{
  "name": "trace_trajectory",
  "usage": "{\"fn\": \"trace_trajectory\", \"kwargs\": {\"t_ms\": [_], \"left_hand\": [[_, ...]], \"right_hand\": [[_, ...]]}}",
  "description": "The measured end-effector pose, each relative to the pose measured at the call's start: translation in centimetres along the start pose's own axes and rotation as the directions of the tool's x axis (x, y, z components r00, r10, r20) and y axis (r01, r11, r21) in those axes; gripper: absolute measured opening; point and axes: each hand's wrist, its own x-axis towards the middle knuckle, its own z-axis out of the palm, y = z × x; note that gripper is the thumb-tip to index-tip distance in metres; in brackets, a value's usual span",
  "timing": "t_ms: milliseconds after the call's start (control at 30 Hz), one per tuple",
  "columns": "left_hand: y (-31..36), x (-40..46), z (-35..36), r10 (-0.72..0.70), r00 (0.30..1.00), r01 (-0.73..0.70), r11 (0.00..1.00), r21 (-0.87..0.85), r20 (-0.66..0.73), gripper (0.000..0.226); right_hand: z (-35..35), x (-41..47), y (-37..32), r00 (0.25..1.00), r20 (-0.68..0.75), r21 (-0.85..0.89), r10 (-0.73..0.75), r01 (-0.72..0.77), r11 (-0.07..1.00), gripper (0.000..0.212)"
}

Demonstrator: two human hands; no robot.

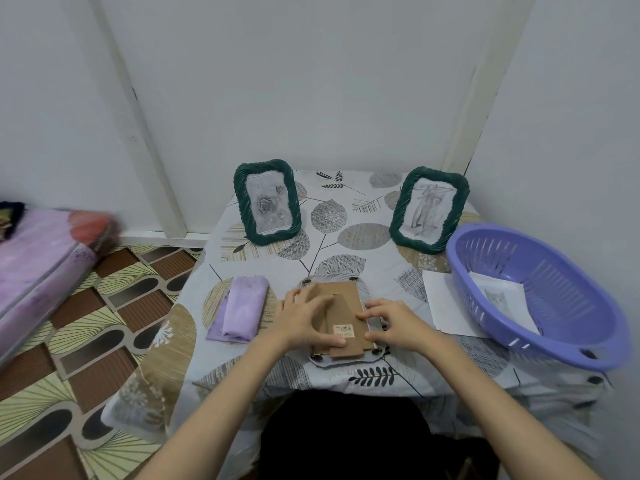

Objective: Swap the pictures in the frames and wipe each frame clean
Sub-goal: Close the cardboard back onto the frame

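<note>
Both hands work at the near edge of the bench, on a frame lying face down [341, 306] with its brown cardboard back and stand uppermost. Left hand [306, 315] lies across the backing with fingers spread and nearly flat, pressing it down. Right hand [389, 323] has its fingertips curled at the frame's right edge, seemingly at a retaining tab; whether it pinches one I cannot tell.

Two green rope-edged frames stand upright toward the far edge, one with a rose picture [266, 202], one with a sketch [429, 209]. A folded lilac cloth [242, 311] lies left of the hands, and loose sheets [446, 303] rest under and inside a purple basket [540, 292] at the right edge.

Forcing a stiff tab could bend the backing or crack the glass beneath, and lifting the back carelessly could let the pane slide out.
</note>
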Motion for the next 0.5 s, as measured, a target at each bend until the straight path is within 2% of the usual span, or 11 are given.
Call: {"fn": "trace_trajectory", "kwargs": {"t_ms": [67, 267, 500], "left_hand": [[0.0, 0.0, 0.4, -0.011, 0.999, 0.011, 1.0, -0.012, 0.036, 0.089], [-0.3, 0.1, 0.8, -0.009, 1.0, 0.01, 1.0, -0.009, 0.022, 0.089], [-0.5, 0.0, 0.9, -0.007, 1.0, 0.007, 1.0, -0.014, -0.002, 0.088]], "right_hand": [[-0.1, -0.1, 0.1, 1.0, 0.004, -0.012, -0.012, 0.012, 1.0, 0.048], [-0.5, -0.3, 0.1, 0.999, 0.014, -0.023, -0.045, 0.045, 0.999, 0.048], [-1.4, -2.4, 0.0, 0.992, 0.095, -0.114, -0.088, 0.099, 0.989, 0.059]]}}
